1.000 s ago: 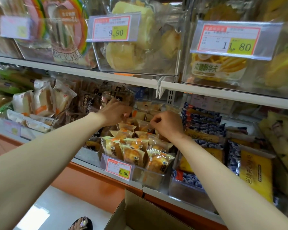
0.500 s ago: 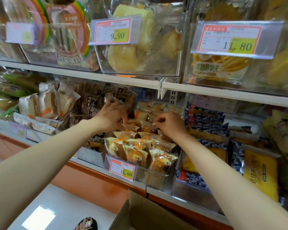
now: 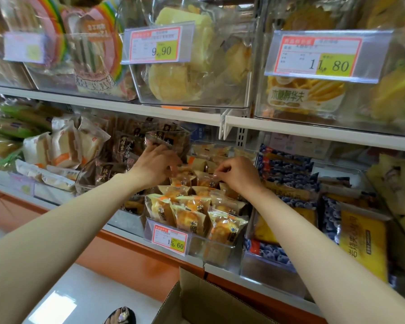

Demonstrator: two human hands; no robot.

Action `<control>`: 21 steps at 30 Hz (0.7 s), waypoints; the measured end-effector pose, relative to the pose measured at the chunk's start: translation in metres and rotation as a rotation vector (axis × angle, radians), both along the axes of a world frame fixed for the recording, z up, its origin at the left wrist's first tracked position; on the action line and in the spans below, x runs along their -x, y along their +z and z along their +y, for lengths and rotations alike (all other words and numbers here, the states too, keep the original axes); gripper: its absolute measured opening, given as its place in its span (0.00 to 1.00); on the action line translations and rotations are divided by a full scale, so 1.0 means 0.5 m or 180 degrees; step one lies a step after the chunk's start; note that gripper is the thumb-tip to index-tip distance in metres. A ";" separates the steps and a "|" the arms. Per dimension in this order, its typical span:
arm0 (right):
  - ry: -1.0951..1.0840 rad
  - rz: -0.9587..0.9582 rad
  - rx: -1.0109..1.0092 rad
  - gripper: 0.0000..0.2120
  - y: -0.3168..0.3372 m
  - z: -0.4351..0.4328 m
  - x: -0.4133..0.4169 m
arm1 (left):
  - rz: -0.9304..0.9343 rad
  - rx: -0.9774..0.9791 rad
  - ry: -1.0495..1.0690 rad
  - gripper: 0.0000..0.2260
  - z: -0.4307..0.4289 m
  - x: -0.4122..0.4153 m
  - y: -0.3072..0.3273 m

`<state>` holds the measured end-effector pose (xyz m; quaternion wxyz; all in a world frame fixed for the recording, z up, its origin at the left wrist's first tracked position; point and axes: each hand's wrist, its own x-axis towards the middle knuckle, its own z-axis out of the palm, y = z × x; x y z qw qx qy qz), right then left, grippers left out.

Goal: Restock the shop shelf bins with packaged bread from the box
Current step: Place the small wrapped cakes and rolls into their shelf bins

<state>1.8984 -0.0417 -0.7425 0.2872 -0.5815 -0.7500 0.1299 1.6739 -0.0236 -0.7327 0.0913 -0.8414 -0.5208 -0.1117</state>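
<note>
**A:** Change since the earlier frame, head view?

**B:** The left hand (image 3: pixel 153 166) had lifted out of the back rows. Its fingers (image 3: pixel 157 147), curled low among the packs before, now reached forward to the dark brown packets (image 3: pixel 126 146) next door. The right hand (image 3: pixel 237 175) had stayed where it was.

**A:** Item one, left fingers?

**B:** Fairly straight, tips against a clear wrapper. Whether they gripped anything could not be told.

**A:** Item two, right fingers?

**B:** Curled. Thumb and forefinger pinched the top seam of one bread packet (image 3: pixel 208 181) in the rear of the bin.

**A:** Item three, stock?

**B:** Small orange bread packets (image 3: pixel 189 218), standing upright in rows inside a clear bin (image 3: pixel 220 251) on the lower shelf. A price tag (image 3: pixel 170 239) reading 15.60 was fixed to the bin front. Blue-printed packets (image 3: pixel 288 164) filled the next bin to the right.

**A:** Item four, the box?

**B:** Cardboard box (image 3: pixel 197 300), flaps open, on the floor below the bin. Its inside was out of frame.

**A:** Sundries?

**B:** Upper shelf (image 3: pixel 150 108) carried clear bins tagged 9.90 and 11.80. One sandalled foot (image 3: pixel 122 316) beside the box.
</note>
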 end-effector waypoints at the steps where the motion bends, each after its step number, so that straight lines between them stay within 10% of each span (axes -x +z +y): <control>1: 0.0029 0.0022 0.0040 0.07 0.000 0.001 -0.001 | 0.0062 -0.0003 0.0000 0.05 0.002 -0.001 -0.001; 10: -0.0069 0.0825 -0.0247 0.08 0.017 -0.011 -0.032 | -0.0891 0.0037 -0.0112 0.17 0.003 0.002 0.004; 21: 0.0055 0.0534 -0.0277 0.09 0.019 0.007 -0.066 | 0.0005 0.0060 0.0213 0.14 0.091 -0.071 0.021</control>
